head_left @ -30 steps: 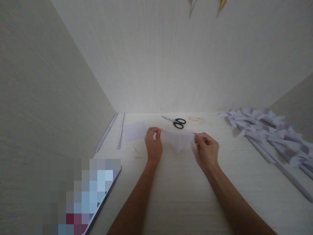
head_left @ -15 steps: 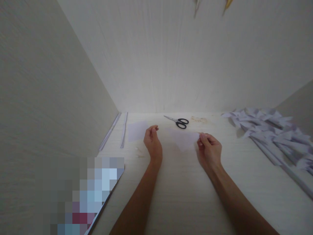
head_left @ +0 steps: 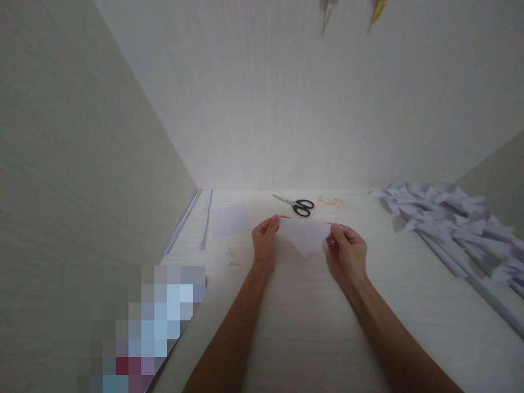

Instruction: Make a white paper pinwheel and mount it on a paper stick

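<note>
Between my two hands a sheet of white paper (head_left: 305, 234) is stretched by its upper corners, its lower part hanging down to a point. My left hand (head_left: 266, 240) pinches the left corner between thumb and fingers. At the right corner my right hand (head_left: 347, 245) holds it the same way. Just beyond the paper lie scissors (head_left: 302, 206) with black handles, the blades pointing left. Another flat white paper sheet (head_left: 231, 219) rests on the table left of my left hand.
Two thin rolled paper strips (head_left: 206, 218) lie at the left by the side wall. Folded white paper pieces on sticks (head_left: 446, 229) are piled at the right. Small brownish bits (head_left: 331, 202) lie near the scissors. A blurred-out screen or panel (head_left: 164, 316) stands at lower left.
My left hand has moved right and now grips the paper's left corner. The paper is now held at both upper corners. My right hand has kept its hold.
</note>
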The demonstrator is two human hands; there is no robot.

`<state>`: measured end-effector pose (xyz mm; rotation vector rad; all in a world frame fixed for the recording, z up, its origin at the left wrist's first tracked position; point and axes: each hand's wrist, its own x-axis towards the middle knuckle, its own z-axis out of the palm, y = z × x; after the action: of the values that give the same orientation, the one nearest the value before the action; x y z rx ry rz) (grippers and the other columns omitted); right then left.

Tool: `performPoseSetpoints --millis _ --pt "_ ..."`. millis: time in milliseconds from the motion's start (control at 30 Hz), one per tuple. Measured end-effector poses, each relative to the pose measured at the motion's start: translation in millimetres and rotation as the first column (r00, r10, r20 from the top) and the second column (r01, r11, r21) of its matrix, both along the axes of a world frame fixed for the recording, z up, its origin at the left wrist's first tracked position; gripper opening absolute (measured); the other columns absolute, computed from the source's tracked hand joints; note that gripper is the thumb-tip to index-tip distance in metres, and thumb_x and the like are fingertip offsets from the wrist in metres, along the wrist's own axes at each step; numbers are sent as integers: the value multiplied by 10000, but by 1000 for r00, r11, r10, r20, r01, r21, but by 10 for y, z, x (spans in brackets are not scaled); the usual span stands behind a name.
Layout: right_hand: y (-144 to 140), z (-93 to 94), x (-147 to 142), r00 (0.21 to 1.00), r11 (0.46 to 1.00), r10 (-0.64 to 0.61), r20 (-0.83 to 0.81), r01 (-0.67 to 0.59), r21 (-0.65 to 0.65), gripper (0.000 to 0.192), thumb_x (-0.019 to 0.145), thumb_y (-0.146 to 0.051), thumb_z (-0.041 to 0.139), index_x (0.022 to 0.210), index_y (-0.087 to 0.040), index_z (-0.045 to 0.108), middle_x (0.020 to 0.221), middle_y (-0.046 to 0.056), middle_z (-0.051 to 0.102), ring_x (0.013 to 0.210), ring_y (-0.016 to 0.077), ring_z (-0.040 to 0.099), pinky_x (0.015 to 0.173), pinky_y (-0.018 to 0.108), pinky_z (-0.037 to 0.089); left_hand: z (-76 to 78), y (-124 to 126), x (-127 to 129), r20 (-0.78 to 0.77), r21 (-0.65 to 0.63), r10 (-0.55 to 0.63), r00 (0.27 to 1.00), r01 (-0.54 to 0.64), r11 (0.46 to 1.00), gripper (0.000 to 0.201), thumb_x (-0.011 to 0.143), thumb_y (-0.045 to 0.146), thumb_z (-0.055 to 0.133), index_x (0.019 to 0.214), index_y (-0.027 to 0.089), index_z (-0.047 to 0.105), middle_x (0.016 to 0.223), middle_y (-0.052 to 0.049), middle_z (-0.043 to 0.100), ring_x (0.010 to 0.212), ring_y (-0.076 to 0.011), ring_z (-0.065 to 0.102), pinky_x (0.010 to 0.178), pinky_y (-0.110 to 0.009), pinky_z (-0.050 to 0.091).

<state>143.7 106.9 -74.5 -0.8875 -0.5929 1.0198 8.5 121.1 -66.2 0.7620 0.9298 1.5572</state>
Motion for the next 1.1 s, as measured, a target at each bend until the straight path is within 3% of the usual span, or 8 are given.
performPoseSetpoints --millis 300,500,633,867,1100 --pt "-3 43 -41 993 993 115 -30 -115 11 122 651 -271 614 642 -157 657 752 -2 576 663 81 513 546 188 392 -55 14 24 -30 -6 90 996 -90 996 223 668 328 559 672 125 650 583 -9 575 564 -86 496 554 -211 370" --pt "-16 58 -67 985 985 160 -66 -163 -49 187 642 -315 619 655 -135 669 698 43 635 674 133 561 607 251 439 -93 6 44 -147 -7 131 980 -134 991 243 666 345 557 699 127 659 568 1 555 575 -90 488 607 -228 380" --pt "-22 79 -72 973 975 214 -89 -218 -45 217 642 -333 618 678 -125 666 700 67 653 691 162 585 627 283 461 -73 8 54 -94 -31 92 991 -95 995 239 666 336 555 702 123 656 593 -9 581 598 -96 513 638 -237 390" --pt "-26 80 -59 959 966 247 -137 -255 -45 192 661 -278 596 693 -104 670 691 69 666 651 137 589 569 215 465 -43 4 63 17 -53 -33 999 34 998 222 667 317 550 668 118 646 612 -24 610 607 -105 547 651 -243 412" --pt "-16 66 -59 962 964 229 -147 -245 -101 221 682 -289 560 654 -96 664 655 73 663 603 129 587 513 201 472 -77 3 80 -98 -71 -18 995 11 997 241 697 311 501 675 111 633 591 -21 597 578 -106 549 605 -234 424"
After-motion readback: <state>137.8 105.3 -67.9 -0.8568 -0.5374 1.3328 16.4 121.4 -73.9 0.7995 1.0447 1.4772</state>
